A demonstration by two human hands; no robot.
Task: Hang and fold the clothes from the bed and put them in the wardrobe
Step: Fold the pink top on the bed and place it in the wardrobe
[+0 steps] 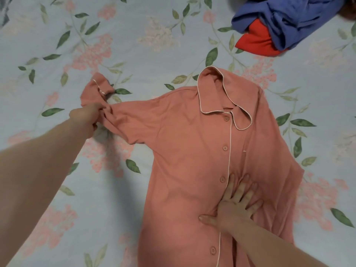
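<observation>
A salmon-pink button-up shirt [188, 151] with white piping lies face up on the bed, its collar pointing away from me. Its left sleeve [123, 116] stretches out to the left, the cuff bunched and lifted a little. My left hand [86, 118] grips that sleeve near the cuff. My right hand [237, 201] lies flat on the shirt front just right of the button placket, fingers spread and pressing the cloth down. The shirt's right side is folded under along its edge.
The floral bedspread [134, 45] covers the whole view. A pile of blue cloth [289, 20] with a red garment [256, 41] under it lies at the far right. A dark grey item [3, 14] shows at the top left edge.
</observation>
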